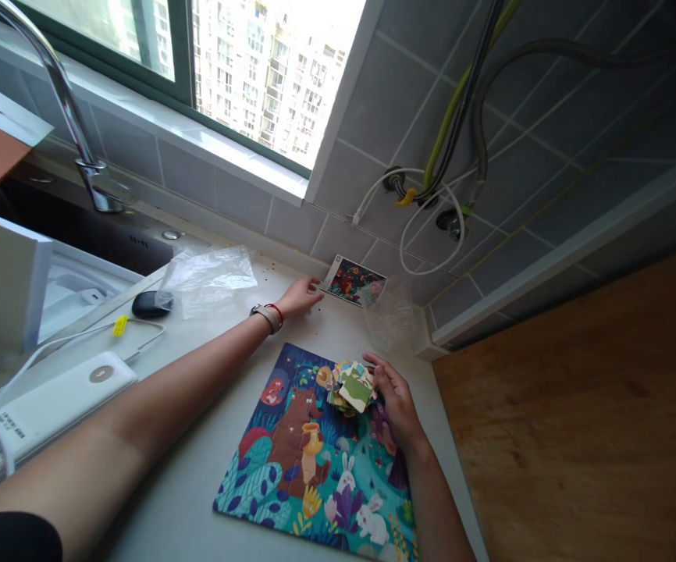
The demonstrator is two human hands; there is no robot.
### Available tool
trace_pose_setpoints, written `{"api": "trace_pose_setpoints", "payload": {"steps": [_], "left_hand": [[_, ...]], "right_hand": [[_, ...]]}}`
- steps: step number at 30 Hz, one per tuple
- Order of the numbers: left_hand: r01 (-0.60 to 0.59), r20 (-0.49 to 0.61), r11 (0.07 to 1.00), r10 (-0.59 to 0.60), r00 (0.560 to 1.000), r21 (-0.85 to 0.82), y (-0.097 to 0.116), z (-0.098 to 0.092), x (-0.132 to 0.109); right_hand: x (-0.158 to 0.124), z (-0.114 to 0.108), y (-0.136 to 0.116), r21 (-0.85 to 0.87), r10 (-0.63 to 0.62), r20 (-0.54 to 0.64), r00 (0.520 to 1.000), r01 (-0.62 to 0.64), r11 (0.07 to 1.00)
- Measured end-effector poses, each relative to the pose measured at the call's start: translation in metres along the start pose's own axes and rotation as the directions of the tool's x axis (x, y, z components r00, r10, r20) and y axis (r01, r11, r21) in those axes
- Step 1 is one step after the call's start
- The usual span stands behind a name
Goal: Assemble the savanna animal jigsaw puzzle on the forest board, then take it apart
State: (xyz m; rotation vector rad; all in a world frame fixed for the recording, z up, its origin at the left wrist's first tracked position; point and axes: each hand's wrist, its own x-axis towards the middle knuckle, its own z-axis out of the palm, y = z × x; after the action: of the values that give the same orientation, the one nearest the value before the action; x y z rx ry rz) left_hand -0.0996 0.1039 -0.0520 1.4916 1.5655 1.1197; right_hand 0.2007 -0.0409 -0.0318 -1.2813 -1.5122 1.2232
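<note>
A colourful animal-scene puzzle board [308, 468] lies flat on the white counter, with a loose pile of small puzzle pieces [354, 388] on its upper part. My right hand [395, 396] rests at the right side of that pile, fingers stretched and thumb beside the pieces; it grips nothing that I can see. Farther back, my left hand [301, 297] reaches to the left end of a small picture card [353, 281] near the wall. Its fingers are apart and slightly bent; whether they touch the card I cannot tell.
Clear plastic wrapping [388, 316] lies right of the card, and a plastic bag [212, 277] lies left. A black mouse [151, 304], a white power strip [51, 410], the sink [80, 234] and its faucet [72, 109] are leftward. Hoses [449, 133] hang on the tiled wall.
</note>
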Motion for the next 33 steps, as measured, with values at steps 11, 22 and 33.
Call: {"api": "trace_pose_setpoints", "payload": {"steps": [11,22,33], "left_hand": [[0.324,0.261,0.8,-0.216,0.941,-0.506,0.024,0.026,0.028],[0.126,-0.048,0.8,-0.19,0.981,-0.586,0.043,-0.007,-0.006],[-0.35,-0.328,0.807,0.207,0.922,-0.475,0.109,-0.045,-0.053]], "right_hand": [[0.005,0.002,0.002,0.145,0.126,-0.131,0.983,-0.106,0.984],[0.009,-0.004,0.002,0.275,0.172,-0.168,0.971,-0.121,0.954],[0.001,-0.004,-0.013,0.316,0.04,-0.022,0.999,-0.031,0.948]]}}
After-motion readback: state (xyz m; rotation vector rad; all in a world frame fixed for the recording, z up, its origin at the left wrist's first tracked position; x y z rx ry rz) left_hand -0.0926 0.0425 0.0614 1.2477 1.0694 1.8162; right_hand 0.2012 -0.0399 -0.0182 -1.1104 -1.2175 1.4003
